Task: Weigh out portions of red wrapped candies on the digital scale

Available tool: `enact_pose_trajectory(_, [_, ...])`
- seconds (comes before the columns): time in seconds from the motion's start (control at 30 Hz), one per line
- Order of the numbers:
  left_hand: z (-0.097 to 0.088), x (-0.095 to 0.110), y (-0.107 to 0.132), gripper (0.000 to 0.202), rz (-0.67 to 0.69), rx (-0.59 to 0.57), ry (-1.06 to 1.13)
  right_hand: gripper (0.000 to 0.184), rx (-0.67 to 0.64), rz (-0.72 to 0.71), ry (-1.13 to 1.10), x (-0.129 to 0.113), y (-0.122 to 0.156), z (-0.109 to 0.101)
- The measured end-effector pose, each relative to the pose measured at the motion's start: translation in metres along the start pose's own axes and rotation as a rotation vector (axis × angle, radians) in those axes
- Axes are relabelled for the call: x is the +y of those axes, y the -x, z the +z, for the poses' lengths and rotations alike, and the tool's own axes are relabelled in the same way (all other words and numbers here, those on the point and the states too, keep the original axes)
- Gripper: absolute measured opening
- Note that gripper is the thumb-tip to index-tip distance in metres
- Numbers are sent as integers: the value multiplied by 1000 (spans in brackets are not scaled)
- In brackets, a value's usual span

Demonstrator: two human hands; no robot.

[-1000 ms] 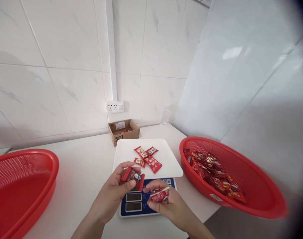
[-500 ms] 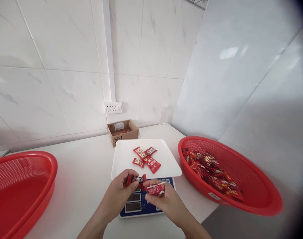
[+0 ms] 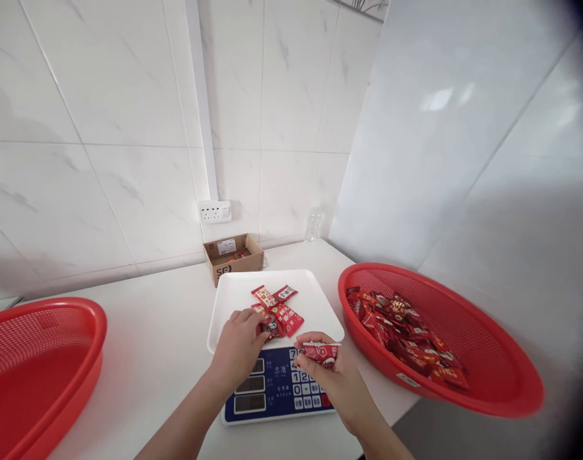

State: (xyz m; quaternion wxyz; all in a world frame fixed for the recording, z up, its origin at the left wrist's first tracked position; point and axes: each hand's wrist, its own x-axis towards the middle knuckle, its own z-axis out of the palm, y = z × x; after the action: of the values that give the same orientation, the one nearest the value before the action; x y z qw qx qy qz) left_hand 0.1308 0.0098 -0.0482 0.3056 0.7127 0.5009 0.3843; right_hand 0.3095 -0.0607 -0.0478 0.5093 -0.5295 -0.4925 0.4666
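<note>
I see left hand [image 3: 238,344] — fingers curled at glossy packet [image 3: 273,328] on round-cornered tray [image 3: 315,300], grip unclear | right hand [image 3: 334,378] — pinching floral sachet [image 3: 322,352]

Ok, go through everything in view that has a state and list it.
Left hand, fingers at packets on the tray
Right hand, closed around one packet
Scale, displays unreadable
Right basket, partly filled with packets
Cardboard box, open-topped, something inside
Left basket, open-topped, partly out of frame
Bottle, upright near the wall
</note>
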Motion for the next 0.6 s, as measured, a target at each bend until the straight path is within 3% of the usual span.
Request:
enact_pose_trajectory(0.13, [9,3,-6,24,101,-26,-60,34,26,-13,8,1,2,-6])
enact_pose_trajectory(0.27, [19,5,-19,40,188,-183,-103,31,58,-26,-7,2,3,-8])
enact_pose_trajectory(0.4, [26,-2,-37,45,198,-288,-149,34,64,-19,-47,4,4,-8])
enact_pose_trajectory(0.6, [28,-10,-55,43,178,-296,-161,38,93,15,-109,8,5,-12])
